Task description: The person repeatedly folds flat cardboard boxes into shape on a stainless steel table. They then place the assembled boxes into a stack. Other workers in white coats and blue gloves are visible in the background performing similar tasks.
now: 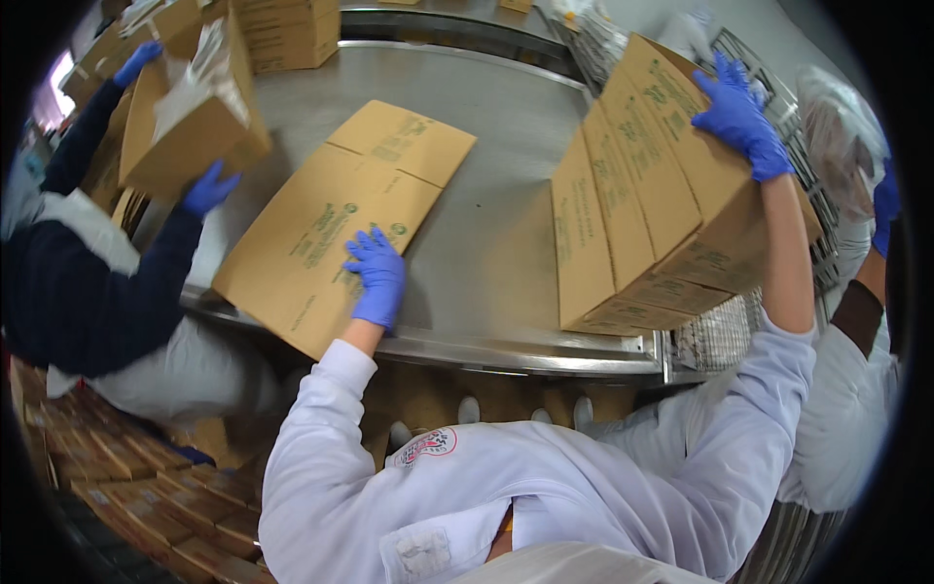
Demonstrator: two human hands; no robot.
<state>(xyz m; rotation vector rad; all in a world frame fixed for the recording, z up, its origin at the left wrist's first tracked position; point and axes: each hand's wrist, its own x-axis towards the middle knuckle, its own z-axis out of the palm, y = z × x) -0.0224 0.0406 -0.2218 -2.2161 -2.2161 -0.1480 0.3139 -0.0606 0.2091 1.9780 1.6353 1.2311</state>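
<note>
A flattened brown cardboard carton (321, 209) with green print lies on the metal table, its near corner sticking out past the front edge. My left hand (377, 279), in a blue glove, rests on it with the fingers spread. At the table's right end, several more flattened cartons (632, 195) stand tilted together in a thick bundle. My right hand (741, 112), also blue-gloved, lies against the bundle's upper right edge, fingers stretched out and thumb toward the printed face. What its palm touches is partly hidden.
On the left, a co-worker in dark sleeves holds an open carton (190, 136) with a clear plastic liner. Closed cartons (287, 34) stand behind it on the steel table (477, 243). Wire racks (715, 336) and another person are at the right. Stacked cartons (146, 506) lie low at left.
</note>
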